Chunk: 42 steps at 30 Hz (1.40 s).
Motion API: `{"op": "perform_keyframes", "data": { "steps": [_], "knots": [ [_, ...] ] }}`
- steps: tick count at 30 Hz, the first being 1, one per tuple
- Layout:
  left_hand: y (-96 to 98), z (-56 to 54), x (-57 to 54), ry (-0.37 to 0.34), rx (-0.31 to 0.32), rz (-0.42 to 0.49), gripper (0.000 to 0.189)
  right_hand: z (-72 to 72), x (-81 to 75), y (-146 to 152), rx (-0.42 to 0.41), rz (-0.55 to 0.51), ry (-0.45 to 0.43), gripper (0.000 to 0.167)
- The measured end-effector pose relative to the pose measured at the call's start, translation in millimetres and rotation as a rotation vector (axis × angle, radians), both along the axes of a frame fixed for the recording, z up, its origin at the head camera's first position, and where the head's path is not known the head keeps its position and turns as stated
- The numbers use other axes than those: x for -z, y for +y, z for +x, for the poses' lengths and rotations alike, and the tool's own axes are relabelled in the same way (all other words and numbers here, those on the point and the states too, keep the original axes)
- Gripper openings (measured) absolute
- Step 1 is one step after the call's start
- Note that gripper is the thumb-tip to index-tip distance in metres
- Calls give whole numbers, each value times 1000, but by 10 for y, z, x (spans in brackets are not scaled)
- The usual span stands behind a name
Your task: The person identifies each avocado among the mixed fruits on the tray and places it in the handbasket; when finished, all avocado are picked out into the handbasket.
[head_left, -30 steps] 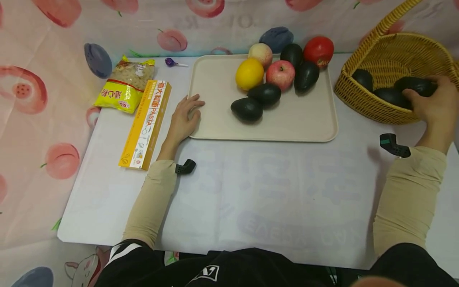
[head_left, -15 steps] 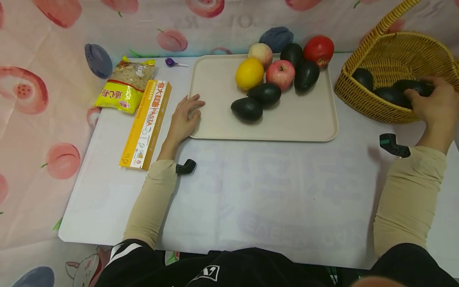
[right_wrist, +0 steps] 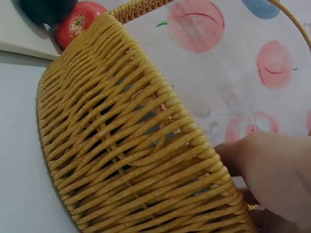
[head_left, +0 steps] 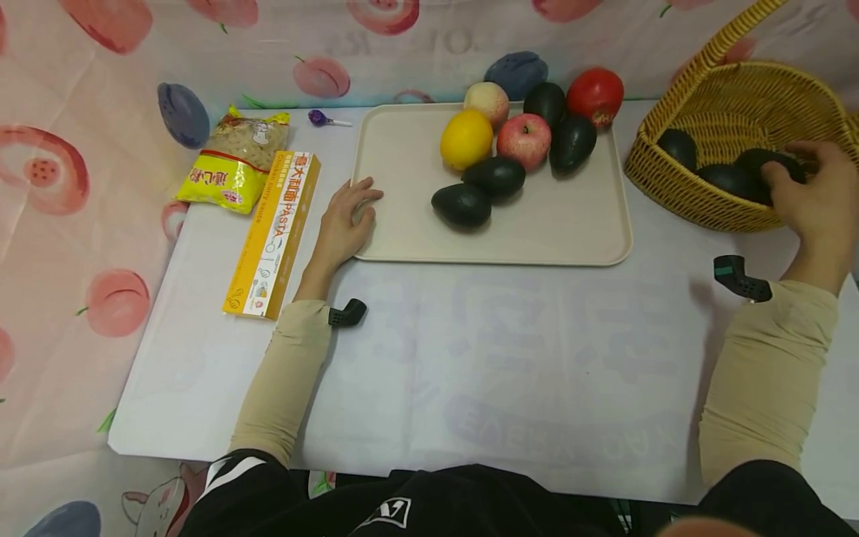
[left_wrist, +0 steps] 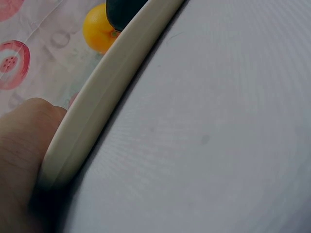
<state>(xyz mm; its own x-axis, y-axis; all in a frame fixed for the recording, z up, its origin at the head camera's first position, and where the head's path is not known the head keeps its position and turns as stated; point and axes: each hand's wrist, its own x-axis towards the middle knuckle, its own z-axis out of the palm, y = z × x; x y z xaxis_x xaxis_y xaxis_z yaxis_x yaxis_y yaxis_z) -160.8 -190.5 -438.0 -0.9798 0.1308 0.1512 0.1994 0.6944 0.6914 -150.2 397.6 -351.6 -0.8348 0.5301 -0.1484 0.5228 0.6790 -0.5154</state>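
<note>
My right hand (head_left: 820,198) reaches into the wicker basket (head_left: 691,200), thumb and fingers around the right end of a dark avocado (head_left: 753,159). Two other avocados lie in the basket to its left. In the right wrist view, the basket wall (right_wrist: 121,141) hides the fingertips and the fruit. My left hand (head_left: 345,222) rests on the left rim of the beige tray (head_left: 537,239), its fingers loosely spread. On the tray are several avocados (head_left: 461,206), a yellow-orange fruit (head_left: 466,139), an apple (head_left: 524,142), a peach (head_left: 487,104) and a red pomegranate (head_left: 595,97).
Left of the tray lie a yellow pasta box (head_left: 271,235), a yellow snack bag (head_left: 235,160) and a purple lollipop (head_left: 318,118). The basket's tall handle (head_left: 714,48) arches up at the back right. A fruit-print cloth (head_left: 429,52) hangs behind the table.
My right thumb has shifted slightly right and the avocado at my right hand has settled a little left and lower. My left hand and the things on the tray stay put.
</note>
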Motion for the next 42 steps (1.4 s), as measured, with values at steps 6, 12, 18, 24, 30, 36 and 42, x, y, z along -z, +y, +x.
{"op": "perform_keyframes", "data": {
  "steps": [6,12,18,24,30,36,42],
  "knots": [
    [3,8,-10,1,1,8,31,48,-22,-3,15,-78,47,49],
    [5,9,-5,2,1,14,31,52,-73,-61,11,-126,113,45],
    [2,1,20,7,-1,7,31,11,-101,-191,-86,-77,173,44],
    [-1,3,21,7,-1,2,31,-25,-110,-345,-199,-88,255,42],
    [-5,2,20,9,-3,2,31,-59,-98,-489,-294,-108,350,40],
    [-7,0,23,7,-2,8,31,-69,-116,-626,-389,-135,358,38],
    [-5,-8,27,8,-3,7,31,-113,-67,-801,-508,-134,421,35]
  ]
}}
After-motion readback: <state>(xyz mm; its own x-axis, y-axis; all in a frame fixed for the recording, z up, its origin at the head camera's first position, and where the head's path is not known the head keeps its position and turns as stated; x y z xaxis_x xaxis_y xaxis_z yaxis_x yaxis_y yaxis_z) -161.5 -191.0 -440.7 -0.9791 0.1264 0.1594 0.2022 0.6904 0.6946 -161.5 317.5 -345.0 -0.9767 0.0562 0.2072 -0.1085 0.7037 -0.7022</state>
